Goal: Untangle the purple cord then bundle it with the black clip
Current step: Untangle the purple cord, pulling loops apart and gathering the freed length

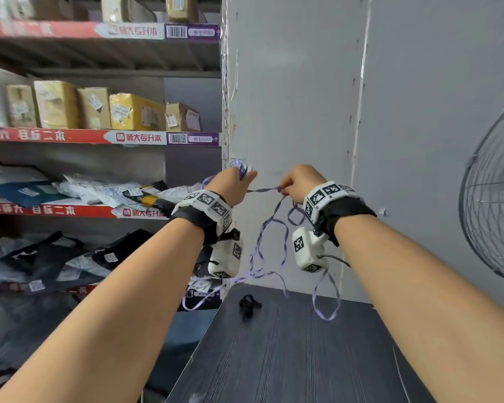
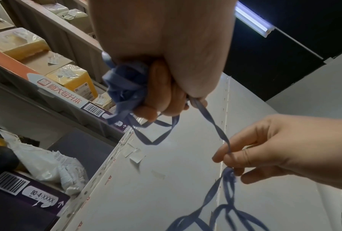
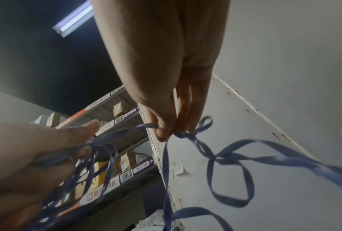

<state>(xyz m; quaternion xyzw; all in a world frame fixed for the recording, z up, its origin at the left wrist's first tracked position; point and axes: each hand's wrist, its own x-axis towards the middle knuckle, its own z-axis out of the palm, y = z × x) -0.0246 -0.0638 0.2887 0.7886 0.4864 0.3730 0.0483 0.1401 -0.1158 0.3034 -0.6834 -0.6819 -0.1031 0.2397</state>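
Note:
Both hands are raised in front of a grey wall panel. My left hand (image 1: 234,181) grips a wad of coiled purple cord (image 2: 124,87) in its curled fingers. A short taut length of cord (image 1: 264,189) runs from it to my right hand (image 1: 298,181), which pinches the cord (image 3: 166,132) between thumb and fingertips at a small knot. Below the hands, long loose loops of the purple cord (image 1: 259,251) hang down to the dark table (image 1: 303,359). The black clip (image 1: 248,304) lies on the table near its far left corner, under the hands and untouched.
Shelves (image 1: 99,138) with cardboard boxes and parcels fill the left side. A grey wall panel (image 1: 303,97) stands straight ahead. A wire fan guard (image 1: 495,199) sits at the right edge. A tube light (image 2: 253,18) hangs overhead.

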